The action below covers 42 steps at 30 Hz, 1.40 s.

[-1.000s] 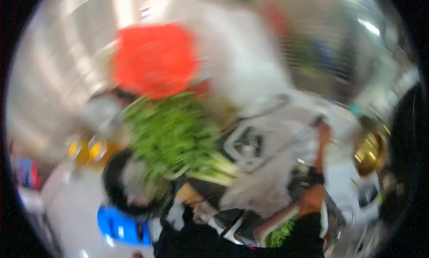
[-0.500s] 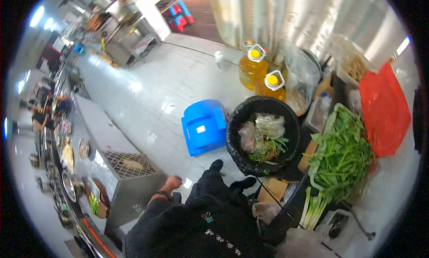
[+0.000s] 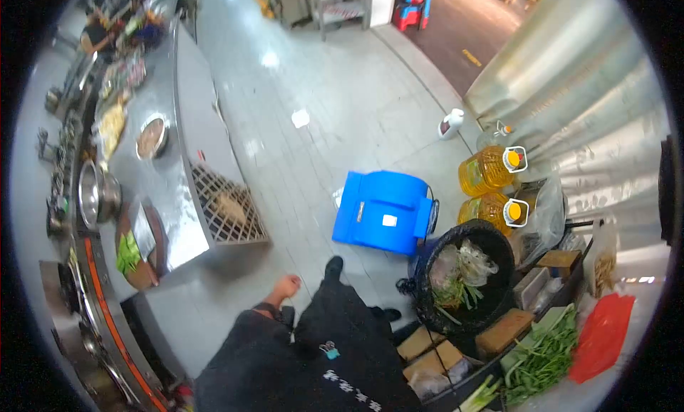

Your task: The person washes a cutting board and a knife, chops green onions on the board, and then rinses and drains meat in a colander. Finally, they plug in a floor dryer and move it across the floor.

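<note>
Greens (image 3: 545,358) now btm right, apron (image 3: 356,362) txt illegible

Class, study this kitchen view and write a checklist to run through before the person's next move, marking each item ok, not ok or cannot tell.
1. Both hands visible: not ok, neither shows.
2. Black bin open: ok, scraps and bags inside.
3. Floor ahead free: not ok, blue plastic stool stands near the foot.
4. Oil bottles capped: ok, yellow caps on.
5. Greens fresh: cannot tell.
</note>
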### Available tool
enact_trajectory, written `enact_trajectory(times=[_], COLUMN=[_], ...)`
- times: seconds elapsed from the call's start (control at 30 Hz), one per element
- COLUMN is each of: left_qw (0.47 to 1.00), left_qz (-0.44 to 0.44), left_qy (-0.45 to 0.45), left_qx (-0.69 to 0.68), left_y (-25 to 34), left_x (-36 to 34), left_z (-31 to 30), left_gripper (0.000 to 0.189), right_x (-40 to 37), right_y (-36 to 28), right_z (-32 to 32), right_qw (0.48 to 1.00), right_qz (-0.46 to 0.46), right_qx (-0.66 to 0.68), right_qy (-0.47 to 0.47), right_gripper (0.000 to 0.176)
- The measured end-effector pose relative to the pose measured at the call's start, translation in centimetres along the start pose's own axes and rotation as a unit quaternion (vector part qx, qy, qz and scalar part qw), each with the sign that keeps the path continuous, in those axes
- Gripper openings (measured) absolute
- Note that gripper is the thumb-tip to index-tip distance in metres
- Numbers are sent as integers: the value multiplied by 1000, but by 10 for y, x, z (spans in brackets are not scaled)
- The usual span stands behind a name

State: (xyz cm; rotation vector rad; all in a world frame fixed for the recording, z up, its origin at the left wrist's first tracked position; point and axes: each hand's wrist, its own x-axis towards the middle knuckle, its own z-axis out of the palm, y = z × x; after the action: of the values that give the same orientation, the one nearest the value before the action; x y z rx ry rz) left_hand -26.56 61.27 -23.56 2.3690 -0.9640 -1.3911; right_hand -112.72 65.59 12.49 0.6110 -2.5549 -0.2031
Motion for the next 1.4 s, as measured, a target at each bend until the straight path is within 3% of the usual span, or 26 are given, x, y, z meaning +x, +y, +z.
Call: enact_trajectory(times=[0.1,0.13,0.17,0.2,0.27,0.3,0.33,0.37,0.43,0.47,0.5,0.53,0.63,0.7,0.8,0.87,0.9,0.93,1.0,1.07,1.13,1.2,1.27,1.4], left_qw=[995,995,994,993,989,979,958,944,911,937,957,973,976,980,986,986,981,981,969,958,942,923,896,794], left_qz=[7,1,-13,-26,-69,-131,-199,-229,-285,-257,-221,-171,-147,-86,36,108,159,173,242,279,313,341,321,405], left_qy=[86,93,107,116,119,107,96,94,102,122,140,153,157,171,164,126,111,90,54,-29,-84,-123,-223,-295], left_qx=[-55,-38,-30,-25,-47,-117,-184,-218,-279,-203,-123,-37,-40,-62,-7,-7,9,-9,-1,61,93,129,209,344], left_y=[-33,-36,-57,-83,-140,-147,-150,-148,-134,-120,-103,-83,-2,9,88,151,177,182,228,280,320,349,373,368], left_x=[-17,-30,-36,-47,-65,-77,-100,-117,-145,-160,-163,-152,-87,-35,73,149,189,240,330,417,494,547,577,608], left_z=[-24,-35,-34,-26,-2,4,4,6,2,-2,-10,-25,-72,-85,-113,-120,-118,-103,-73,-35,21,73,107,149], left_gripper=[18,17,18,18,16,16,17,17,18,18,17,17,17,18,19,19,18,16,14,13,13,15,17,16], right_x=[-7,-50,-103,-142,-182,-212,-232,-254,-293,-310,-325,-337,-360,-375,-403,-425,-440,-455,-470,-488,-507,-517,-513,-524], right_y=[-101,-169,-259,-317,-410,-460,-498,-538,-606,-638,-664,-688,-729,-750,-761,-761,-762,-770,-797,-826,-842,-847,-852,-842], right_z=[72,51,-24,-46,-52,-82,-70,-83,-64,-57,-47,-37,-6,19,61,65,91,121,133,101,109,107,99,113], right_qw=[975,921,916,821,766,740,708,640,560,520,516,520,546,583,659,708,746,783,783,851,882,897,900,914], right_qz=[-167,-211,-212,-279,-431,-485,-545,-586,-655,-674,-685,-689,-660,-624,-354,-178,-184,-189,10,47,106,145,169,149], right_qx=[100,300,298,461,383,333,285,266,263,255,256,263,304,326,219,272,295,314,265,270,264,236,191,216], right_qy=[-104,-131,-163,-188,-284,-327,-347,-421,-434,-459,-447,-430,-418,-406,-626,-627,-567,-503,-562,-449,-375,-345,-353,-309], right_gripper=[31,22,17,15,18,18,17,17,18,18,18,19,22,25,31,39,43,46,51,58,57,54,51,40])
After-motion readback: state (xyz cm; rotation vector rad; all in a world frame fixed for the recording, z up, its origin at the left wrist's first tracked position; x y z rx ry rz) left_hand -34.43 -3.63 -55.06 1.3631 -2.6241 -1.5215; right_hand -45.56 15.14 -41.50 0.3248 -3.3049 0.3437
